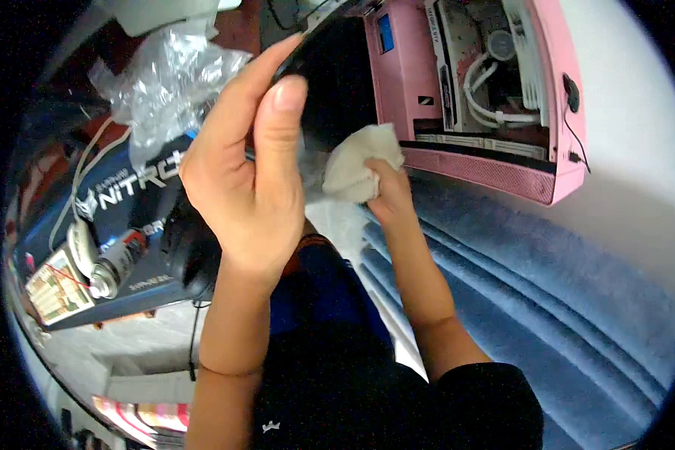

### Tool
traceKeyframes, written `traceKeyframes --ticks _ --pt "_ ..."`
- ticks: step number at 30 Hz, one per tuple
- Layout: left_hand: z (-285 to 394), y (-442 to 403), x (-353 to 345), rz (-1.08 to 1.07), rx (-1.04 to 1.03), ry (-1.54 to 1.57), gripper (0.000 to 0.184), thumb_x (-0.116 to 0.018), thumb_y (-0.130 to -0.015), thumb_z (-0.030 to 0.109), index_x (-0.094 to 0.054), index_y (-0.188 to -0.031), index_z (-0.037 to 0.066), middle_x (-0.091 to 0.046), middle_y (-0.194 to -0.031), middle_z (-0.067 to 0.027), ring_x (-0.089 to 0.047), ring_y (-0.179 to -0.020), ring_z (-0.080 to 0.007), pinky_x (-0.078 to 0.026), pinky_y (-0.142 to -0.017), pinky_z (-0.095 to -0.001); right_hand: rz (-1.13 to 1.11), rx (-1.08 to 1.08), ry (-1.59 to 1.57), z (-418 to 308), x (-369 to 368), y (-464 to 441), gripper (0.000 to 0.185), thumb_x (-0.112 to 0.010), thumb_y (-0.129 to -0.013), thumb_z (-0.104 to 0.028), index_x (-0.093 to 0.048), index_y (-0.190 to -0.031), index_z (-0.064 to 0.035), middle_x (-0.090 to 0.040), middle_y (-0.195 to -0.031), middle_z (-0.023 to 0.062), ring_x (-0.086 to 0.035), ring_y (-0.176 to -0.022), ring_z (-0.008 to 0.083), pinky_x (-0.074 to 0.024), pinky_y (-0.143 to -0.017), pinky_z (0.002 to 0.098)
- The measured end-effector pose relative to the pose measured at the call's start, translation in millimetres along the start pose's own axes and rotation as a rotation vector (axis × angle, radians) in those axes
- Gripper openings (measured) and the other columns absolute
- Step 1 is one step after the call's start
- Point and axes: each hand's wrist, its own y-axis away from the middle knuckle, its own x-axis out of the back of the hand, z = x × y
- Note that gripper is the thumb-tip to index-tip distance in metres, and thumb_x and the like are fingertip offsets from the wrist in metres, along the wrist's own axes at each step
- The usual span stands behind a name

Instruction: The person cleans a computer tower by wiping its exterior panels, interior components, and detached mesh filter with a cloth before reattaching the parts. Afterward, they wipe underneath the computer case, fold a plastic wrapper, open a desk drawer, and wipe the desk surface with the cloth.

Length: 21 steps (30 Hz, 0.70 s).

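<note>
A dark flat panel [341, 86] stands between my hands, in front of the pink computer case [472, 169]. My left hand [247, 165] is closed on the panel's near edge, with the thumb on one side and the fingers on the other. In my right hand [390, 191] is a bunched beige cloth [360, 161], held low by the panel's lower part, near the case's corner. Whether the cloth touches the panel is unclear. Inside the open case, white tubes [472, 94] and a round part show.
Crumpled clear plastic [172, 82] lies at the upper left on a dark NITRO box [135, 180]. A spray can [120, 262], a white cable [79, 180] and a small picture card [60, 292] are there too. Folded blue fabric [532, 300] stretches below the case.
</note>
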Motion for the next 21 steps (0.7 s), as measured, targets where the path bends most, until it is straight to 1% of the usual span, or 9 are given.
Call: traceKeyframes --ticks 1,2,4,6,10,11,12,17,21 --pt "-6 -1 2 0.013 -0.083 -0.028 0.025 -0.055 -0.09 0.013 -0.061 -0.108 -0.005 -0.065 -0.092 -0.0076 -0.058 -0.083 -0.0106 -0.045 -0.078 -0.0221 0.084 0.14 0.134 2 3 -11 0.04 -0.054 -0.077 0.0 -0.05 -0.117 0.0003 -0.057 -0.111 0.0128 -0.058 -0.101 0.0254 -0.0464 -0.088 0.0393" --pt "-12 -4 2 0.029 -0.173 -0.059 0.025 -0.055 -0.091 0.013 -0.061 -0.107 -0.004 -0.065 -0.091 -0.0068 -0.058 -0.082 -0.0102 -0.045 -0.077 -0.0217 0.106 0.432 0.373 1 6 -28 0.037 -0.052 -0.079 0.0 -0.052 -0.116 0.0 -0.058 -0.11 0.0131 -0.058 -0.099 0.0248 -0.0471 -0.085 0.0384" --pt "-13 -4 2 0.033 -0.17 -0.078 0.023 -0.055 -0.09 0.012 -0.063 -0.106 -0.002 -0.065 -0.09 -0.0054 -0.057 -0.081 -0.0079 -0.044 -0.076 -0.0201 0.275 0.836 0.986 -21 -13 -51 0.037 -0.053 -0.077 -0.001 -0.055 -0.114 -0.0028 -0.057 -0.113 0.0151 -0.057 -0.101 0.0308 -0.0458 -0.086 0.0393" --pt "-10 -6 5 0.014 -0.167 -0.13 0.021 -0.055 -0.089 0.011 -0.064 -0.105 0.0 -0.066 -0.089 -0.0046 -0.056 -0.08 -0.0062 -0.044 -0.076 -0.0188 0.225 1.388 1.236 -27 -9 -107 0.04 -0.057 -0.075 -0.006 -0.058 -0.114 -0.007 -0.052 -0.121 0.0165 -0.049 -0.111 0.0358 -0.0382 -0.095 0.0427" --pt "-15 -8 8 -0.019 -0.227 -0.208 0.021 -0.054 -0.088 0.01 -0.064 -0.105 0.001 -0.066 -0.089 -0.0077 -0.056 -0.081 -0.0078 -0.043 -0.081 -0.022 0.536 1.148 1.82 -22 12 -184 0.06 -0.072 -0.07 -0.018 -0.05 -0.126 -0.0177 -0.033 -0.137 0.0172 -0.029 -0.127 0.0411 -0.0237 -0.103 0.0542" --pt "-17 -9 9 -0.022 -0.249 -0.208 0.021 -0.054 -0.088 0.009 -0.064 -0.104 0.0 -0.066 -0.09 -0.0088 -0.058 -0.081 -0.0105 -0.043 -0.084 -0.0255 0.599 0.984 1.628 -24 -12 -166 0.063 -0.067 -0.075 -0.023 -0.042 -0.132 -0.0155 -0.033 -0.138 0.0198 -0.029 -0.128 0.0408 -0.0245 -0.103 0.0538" --pt "-18 -10 9 -0.025 -0.271 -0.209 0.022 -0.053 -0.087 0.009 -0.064 -0.103 -0.001 -0.066 -0.091 -0.01 -0.059 -0.082 -0.0132 -0.043 -0.087 -0.029 0.62 0.966 1.619 -23 -15 -170 0.062 -0.066 -0.075 -0.023 -0.042 -0.132 -0.0151 -0.033 -0.138 0.0199 -0.029 -0.128 0.0408 -0.0244 -0.103 0.0539" --pt "-24 -15 11 -0.043 -0.341 -0.184 0.021 -0.051 -0.086 0.007 -0.062 -0.099 -0.005 -0.066 -0.096 -0.013 -0.064 -0.087 -0.0251 -0.041 -0.094 -0.0429 0.649 0.956 1.625 -25 -6 -178 0.061 -0.063 -0.076 -0.025 -0.042 -0.132 -0.0128 -0.033 -0.137 0.0205 -0.029 -0.128 0.0408 -0.0242 -0.103 0.0543" --pt "-23 -17 12 -0.087 -0.349 -0.205 0.024 -0.047 -0.086 0.007 -0.061 -0.1 -0.007 -0.065 -0.097 -0.017 -0.064 -0.089 -0.0279 -0.041 -0.093 -0.0468 0.664 0.959 1.624 -32 -10 -190 0.06 -0.061 -0.078 -0.026 -0.041 -0.132 -0.0111 -0.034 -0.137 0.0211 -0.03 -0.127 0.0408 -0.0241 -0.103 0.0547"
